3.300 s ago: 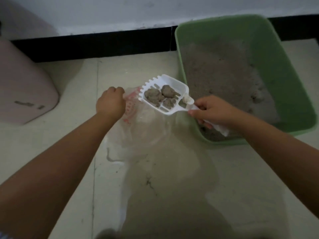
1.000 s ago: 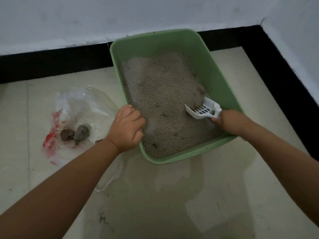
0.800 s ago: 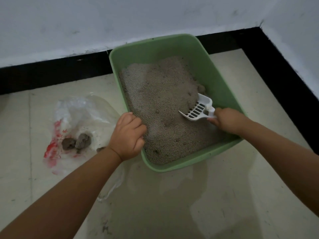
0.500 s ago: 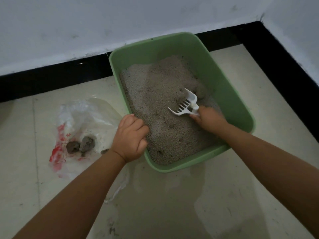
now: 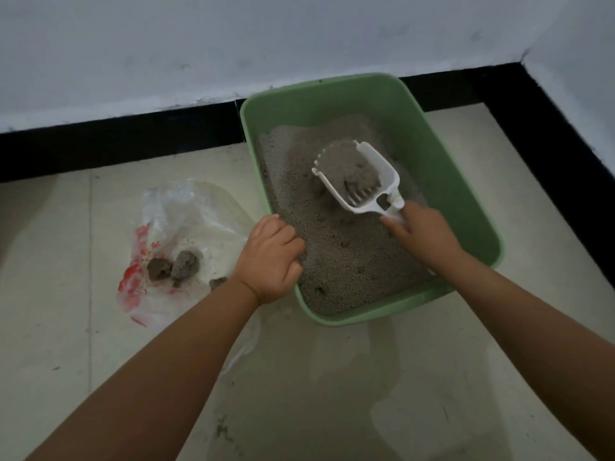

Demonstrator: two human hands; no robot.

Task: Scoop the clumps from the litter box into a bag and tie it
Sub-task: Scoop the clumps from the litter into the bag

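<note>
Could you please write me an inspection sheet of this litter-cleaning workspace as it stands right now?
Surface: pale tiled floor, with some dark specks in the near part.
Job's things: green litter box holds grey litter; white slotted scoop, loaded with litter, is raised over the box; clear plastic bag with red print lies left of the box, grey clumps inside it, not tied.
Clutter: nothing seen.
Hands: left hand grips the box's left rim; right hand holds the scoop's handle.
Cables: nothing seen.
Surroundings: white wall with black baseboard; the box sits near a room corner.
</note>
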